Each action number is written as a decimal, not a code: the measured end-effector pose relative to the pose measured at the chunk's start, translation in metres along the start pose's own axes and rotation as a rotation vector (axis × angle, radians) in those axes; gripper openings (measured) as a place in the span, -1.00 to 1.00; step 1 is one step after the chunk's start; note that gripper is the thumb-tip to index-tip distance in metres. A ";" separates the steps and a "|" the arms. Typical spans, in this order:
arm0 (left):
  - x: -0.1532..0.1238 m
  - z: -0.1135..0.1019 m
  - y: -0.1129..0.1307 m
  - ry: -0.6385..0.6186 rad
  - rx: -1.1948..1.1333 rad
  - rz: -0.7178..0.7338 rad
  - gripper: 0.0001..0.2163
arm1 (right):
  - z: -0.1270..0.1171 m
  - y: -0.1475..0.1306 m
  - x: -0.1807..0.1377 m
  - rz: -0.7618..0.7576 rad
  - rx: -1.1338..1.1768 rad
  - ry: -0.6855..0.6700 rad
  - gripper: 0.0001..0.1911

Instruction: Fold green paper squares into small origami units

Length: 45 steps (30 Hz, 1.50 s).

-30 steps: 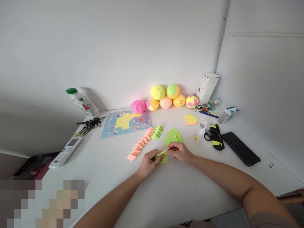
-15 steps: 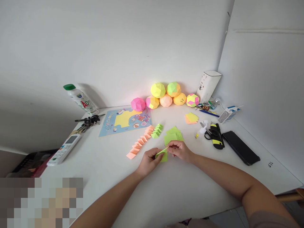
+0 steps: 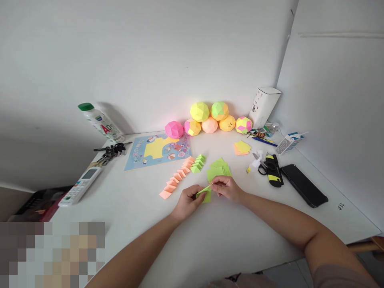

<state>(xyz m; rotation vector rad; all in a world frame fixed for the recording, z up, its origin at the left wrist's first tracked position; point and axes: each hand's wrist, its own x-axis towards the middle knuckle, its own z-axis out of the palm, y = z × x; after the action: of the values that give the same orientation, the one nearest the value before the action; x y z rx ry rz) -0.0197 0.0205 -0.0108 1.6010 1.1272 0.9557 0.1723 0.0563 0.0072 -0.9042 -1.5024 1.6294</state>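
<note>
A green square of paper, partly folded up along one edge, is between my hands just above the white table. My left hand pinches its left part between thumb and fingers. On the other side, my right hand grips the raised edge with its fingertips. Behind the hands lies a loose pile of green paper sheets. Left of that pile stand two rows of folded pieces: a short one of green folded papers and a longer one of orange folded papers.
Several faceted paper balls are stacked against the wall, beside a blue picture board. To the right are yellow and orange sheets, scissors, a cutter and a phone. A remote, keys and bottle stand left.
The whole view has shifted slightly. Both hands keep their hold on the green paper with almost no movement.
</note>
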 end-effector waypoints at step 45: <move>0.000 0.000 0.010 0.006 -0.035 -0.032 -0.77 | 0.006 -0.003 -0.008 -0.100 -0.193 0.005 -0.74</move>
<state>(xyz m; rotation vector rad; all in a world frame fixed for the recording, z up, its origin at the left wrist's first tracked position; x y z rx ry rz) -0.0172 0.0192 -0.0012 1.5491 1.1309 0.9544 0.1714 0.0469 0.0103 -0.9191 -1.6953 1.4278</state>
